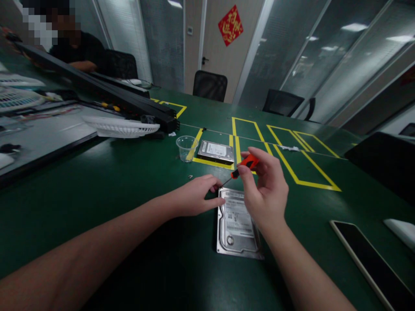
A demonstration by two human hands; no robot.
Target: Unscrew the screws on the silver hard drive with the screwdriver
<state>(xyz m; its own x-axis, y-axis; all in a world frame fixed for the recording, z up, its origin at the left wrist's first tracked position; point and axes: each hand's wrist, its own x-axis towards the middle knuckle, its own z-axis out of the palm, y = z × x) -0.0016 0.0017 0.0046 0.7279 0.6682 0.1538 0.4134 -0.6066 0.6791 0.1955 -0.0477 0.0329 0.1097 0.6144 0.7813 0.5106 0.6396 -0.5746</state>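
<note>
A silver hard drive (238,224) with a white label lies flat on the green table in front of me. My left hand (201,196) is closed at its upper left corner, thumb on the top face and fingers curled by the edge. My right hand (267,190) holds an orange and black screwdriver (249,162), thumb and fingers around its handle. The shaft slants down left, its tip at the drive's upper left corner beside my left fingertips. Part of the drive's right side is hidden behind my right hand. Small screws (190,176) lie left of the drive.
Beyond my hands, a second hard drive (215,151) sits inside yellow tape beside a clear plastic cup (187,149). A phone (369,259) lies at right. A white fan grille (123,127) and a long black frame (106,88) occupy the left. A person (81,54) sits across the table.
</note>
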